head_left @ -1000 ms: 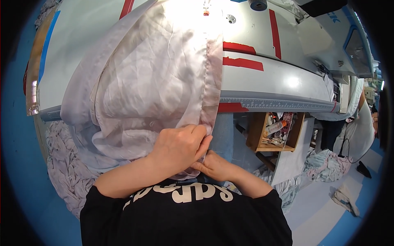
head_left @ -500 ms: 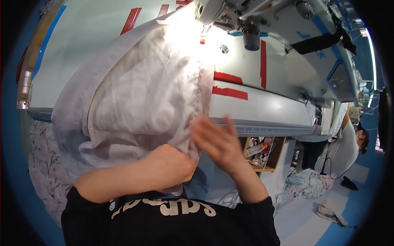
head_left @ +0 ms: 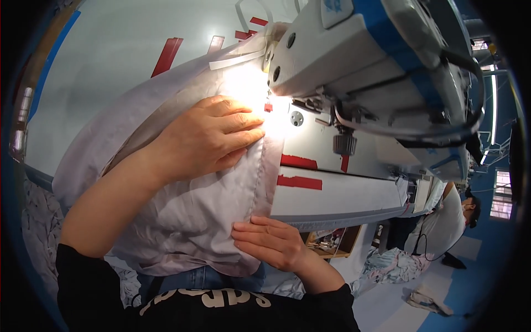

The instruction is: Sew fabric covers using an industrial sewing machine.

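A pale pinkish-white cloth (head_left: 188, 202) lies across the sewing machine's table and hangs over its near edge. A folded seam runs along its right side up to the needle area. My left hand (head_left: 218, 135) rests palm down on the cloth, just left of the lit presser foot (head_left: 269, 105), with its fingers stretched toward it. Lower down the same seam, my right hand (head_left: 271, 242) lies with straight fingers on the cloth's right edge, by the table's near edge. The sewing machine (head_left: 354, 66) stands over the cloth's far end.
Red tape strips (head_left: 300, 181) mark the table right of the cloth. A ruler strip (head_left: 332, 217) follows the near edge, above an open wooden drawer (head_left: 348, 243). Cloth heaps (head_left: 395, 265) lie on the floor at right, where another person (head_left: 442, 221) sits.
My left hand has gone from a closed fist near the table's edge to lying flat beside the presser foot. My right hand, raised and blurred before, now rests on the seam. The view has shifted.
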Motion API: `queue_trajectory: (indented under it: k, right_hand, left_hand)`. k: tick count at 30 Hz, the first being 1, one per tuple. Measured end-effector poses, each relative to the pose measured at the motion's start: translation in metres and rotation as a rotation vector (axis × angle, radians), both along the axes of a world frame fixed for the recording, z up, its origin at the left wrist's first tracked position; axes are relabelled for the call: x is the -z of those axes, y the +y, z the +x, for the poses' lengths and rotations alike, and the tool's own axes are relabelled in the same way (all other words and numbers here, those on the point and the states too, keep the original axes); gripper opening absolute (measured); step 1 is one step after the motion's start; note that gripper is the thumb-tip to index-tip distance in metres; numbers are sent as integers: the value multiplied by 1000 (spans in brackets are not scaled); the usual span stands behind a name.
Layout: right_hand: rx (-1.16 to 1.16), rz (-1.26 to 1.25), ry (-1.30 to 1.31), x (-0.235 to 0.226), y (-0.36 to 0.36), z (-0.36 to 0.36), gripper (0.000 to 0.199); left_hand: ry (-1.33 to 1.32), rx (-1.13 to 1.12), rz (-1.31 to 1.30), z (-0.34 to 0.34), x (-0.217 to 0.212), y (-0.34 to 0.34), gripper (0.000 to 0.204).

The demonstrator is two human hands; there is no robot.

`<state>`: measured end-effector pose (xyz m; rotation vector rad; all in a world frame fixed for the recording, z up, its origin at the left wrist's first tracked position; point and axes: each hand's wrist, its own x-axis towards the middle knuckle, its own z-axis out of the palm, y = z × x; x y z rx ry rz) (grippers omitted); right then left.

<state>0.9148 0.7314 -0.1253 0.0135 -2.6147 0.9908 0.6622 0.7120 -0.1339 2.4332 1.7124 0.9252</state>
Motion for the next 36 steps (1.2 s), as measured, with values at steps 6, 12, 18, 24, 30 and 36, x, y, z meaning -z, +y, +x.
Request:
queue_trajectory:
  k: [6,12,18,24,30,36]
  right_hand:
    - [-28,-60,-41,-2,25,-5,15]
    - [-58,-116,-92,0,50,-9,16]
    - [-61,-116,-97,4,72,-9,16]
    - [-29,-156,-93,5,97,-8,13]
    - [-45,-197,-66,0,124,-17,12]
    - [45,-168,-76,-3,130,-22,12]
  left_hand:
    - [-60,11,13,-13,0,21,26]
    - [-46,101,21,-24,9,42,20]
    - [-65,90,116,-29,16,69,20]
    - [-99,78,176,-30,26,96,13]
    - [-84,40,231,-35,24,123,11]
    - [-112,28,304,-45,21,143,15]
